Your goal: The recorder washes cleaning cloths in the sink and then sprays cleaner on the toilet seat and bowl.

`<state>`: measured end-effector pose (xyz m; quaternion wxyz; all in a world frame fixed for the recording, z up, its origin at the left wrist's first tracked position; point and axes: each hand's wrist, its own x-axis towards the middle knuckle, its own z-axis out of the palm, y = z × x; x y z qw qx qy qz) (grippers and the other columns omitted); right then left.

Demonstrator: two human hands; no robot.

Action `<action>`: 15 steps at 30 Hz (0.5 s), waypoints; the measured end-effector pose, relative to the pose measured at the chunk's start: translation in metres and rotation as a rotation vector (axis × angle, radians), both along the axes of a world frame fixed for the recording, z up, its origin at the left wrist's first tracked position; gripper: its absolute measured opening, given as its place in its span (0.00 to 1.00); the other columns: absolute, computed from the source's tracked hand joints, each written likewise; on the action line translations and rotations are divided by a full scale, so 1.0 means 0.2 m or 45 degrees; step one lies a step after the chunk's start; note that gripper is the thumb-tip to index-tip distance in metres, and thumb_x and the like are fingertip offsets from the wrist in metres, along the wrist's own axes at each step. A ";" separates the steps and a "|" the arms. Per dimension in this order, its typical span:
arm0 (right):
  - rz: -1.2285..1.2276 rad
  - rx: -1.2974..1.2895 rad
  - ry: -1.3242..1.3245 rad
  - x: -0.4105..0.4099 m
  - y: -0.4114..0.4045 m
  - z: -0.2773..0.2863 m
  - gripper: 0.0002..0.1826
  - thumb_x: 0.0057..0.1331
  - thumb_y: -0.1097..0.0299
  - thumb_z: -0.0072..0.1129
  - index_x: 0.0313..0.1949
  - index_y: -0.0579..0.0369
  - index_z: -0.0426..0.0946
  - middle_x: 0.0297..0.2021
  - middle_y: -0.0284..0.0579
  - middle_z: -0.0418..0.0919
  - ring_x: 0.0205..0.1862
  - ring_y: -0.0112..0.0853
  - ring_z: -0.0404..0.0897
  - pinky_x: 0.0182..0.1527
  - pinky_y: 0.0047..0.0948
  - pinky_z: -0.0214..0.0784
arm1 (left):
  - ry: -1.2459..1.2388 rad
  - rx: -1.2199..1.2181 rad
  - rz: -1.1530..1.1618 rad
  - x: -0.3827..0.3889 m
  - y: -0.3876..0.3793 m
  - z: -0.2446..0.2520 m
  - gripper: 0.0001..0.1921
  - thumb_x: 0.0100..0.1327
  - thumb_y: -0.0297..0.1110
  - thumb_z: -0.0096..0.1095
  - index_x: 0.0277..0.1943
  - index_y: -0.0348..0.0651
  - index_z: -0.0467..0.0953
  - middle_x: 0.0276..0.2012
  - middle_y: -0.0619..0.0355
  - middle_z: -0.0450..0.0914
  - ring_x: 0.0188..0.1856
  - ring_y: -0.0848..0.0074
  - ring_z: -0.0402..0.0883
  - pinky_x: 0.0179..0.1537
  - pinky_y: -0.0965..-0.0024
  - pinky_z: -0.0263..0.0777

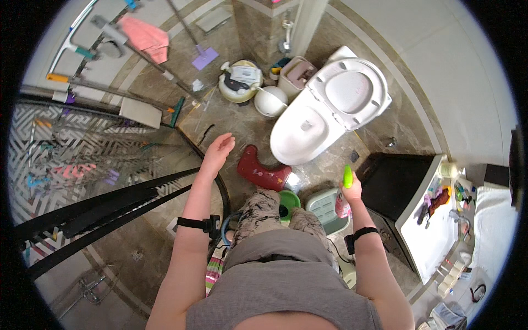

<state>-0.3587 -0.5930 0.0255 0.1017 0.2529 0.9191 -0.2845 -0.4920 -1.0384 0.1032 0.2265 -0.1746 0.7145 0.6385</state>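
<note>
My right hand [351, 189] is closed around a spray bottle with a bright green trigger head [347, 176] and a pink-labelled body [342, 206]. The bottle hangs over a pale grey-green plastic tub [321, 203] on the floor. Nothing is in my left hand [220, 153], which is held out with loosely bent fingers near the dark rim of a glass shower enclosure. Between the hands lies a dark red curved object [262, 169]. Beyond it stands a white toilet [284, 142], its seat and lid [375, 88] raised. A green basin [292, 199] shows between my legs.
Beside the toilet stand a pinkish waste bin [296, 76], a white round container [270, 102] and a cream round appliance [231, 93]. Mops and squeegees [177, 113] lean at the left. A cluttered washbasin [429, 239] over a black cabinet [396, 183] is at the right.
</note>
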 end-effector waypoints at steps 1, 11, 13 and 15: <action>0.018 0.075 0.069 -0.05 -0.05 0.02 0.19 0.45 0.64 0.62 0.38 0.52 0.70 0.29 0.53 0.77 0.34 0.49 0.76 0.37 0.41 0.69 | -0.001 -0.005 0.019 -0.01 -0.08 0.01 0.22 0.61 0.40 0.56 0.56 0.40 0.66 0.50 0.59 0.73 0.50 0.78 0.70 0.49 0.76 0.63; 0.305 -0.031 0.339 -0.53 -0.39 0.25 0.21 0.45 0.68 0.62 0.40 0.54 0.68 0.28 0.53 0.77 0.34 0.49 0.76 0.38 0.41 0.68 | -0.056 -0.050 0.249 0.00 -0.54 0.03 0.23 0.63 0.43 0.53 0.59 0.46 0.63 0.53 0.60 0.70 0.56 0.72 0.67 0.59 0.61 0.56; 0.338 -0.113 0.421 -0.60 -0.47 0.34 0.21 0.46 0.69 0.61 0.42 0.54 0.68 0.29 0.54 0.77 0.35 0.49 0.76 0.39 0.41 0.68 | 0.035 -0.014 0.318 0.01 -0.53 0.05 0.24 0.60 0.46 0.57 0.55 0.43 0.68 0.46 0.60 0.72 0.47 0.76 0.70 0.47 0.73 0.63; 0.340 -0.090 0.436 -0.66 -0.51 0.35 0.22 0.46 0.70 0.61 0.42 0.53 0.69 0.30 0.54 0.77 0.35 0.49 0.76 0.39 0.40 0.68 | 0.024 -0.037 0.327 0.01 -0.53 0.08 0.24 0.60 0.46 0.56 0.56 0.44 0.67 0.47 0.60 0.72 0.48 0.76 0.70 0.47 0.72 0.63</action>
